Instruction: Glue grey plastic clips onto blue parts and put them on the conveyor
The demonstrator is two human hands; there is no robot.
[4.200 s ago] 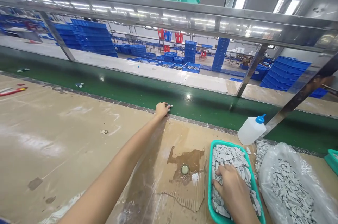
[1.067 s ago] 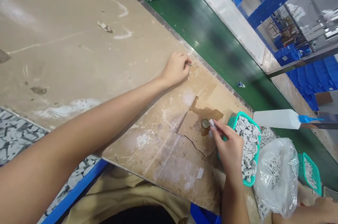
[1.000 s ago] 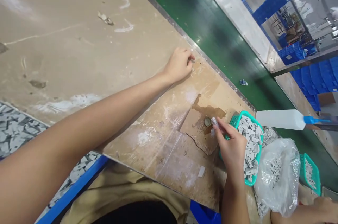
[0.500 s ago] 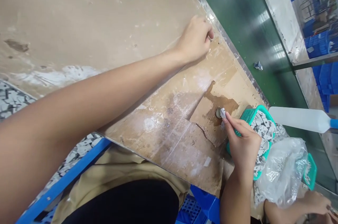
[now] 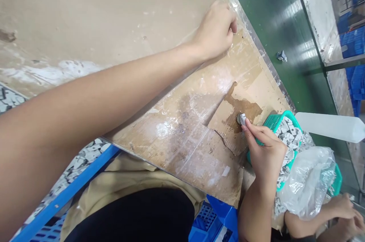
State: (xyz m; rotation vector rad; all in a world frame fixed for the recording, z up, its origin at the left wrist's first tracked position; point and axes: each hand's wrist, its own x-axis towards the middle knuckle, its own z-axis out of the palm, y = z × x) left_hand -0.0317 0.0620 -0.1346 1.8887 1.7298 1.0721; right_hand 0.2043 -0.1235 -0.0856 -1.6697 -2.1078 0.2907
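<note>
Tight pinch there: your right hand (image 5: 269, 151) had its grip pressed on a small grey-white piece (image 5: 242, 119), right at the round cap (image 5: 237, 119) on the stained cardboard (image 5: 220, 116), touching or just above, too close to tell! Your left hand (image 5: 218, 29) lay curled on the counter (image 5: 114, 6), its grip's contents hidden. Beside your right wrist, the green basket (image 5: 272, 121) brimmed with pale pieces (image 5: 288, 132).

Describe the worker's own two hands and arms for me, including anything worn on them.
The left hand and right hand are both ungloved, with no ring, watch or bracelet visible. The left forearm and right forearm are bare; no sleeve, cable or marking shows on either within the picture.
</note>
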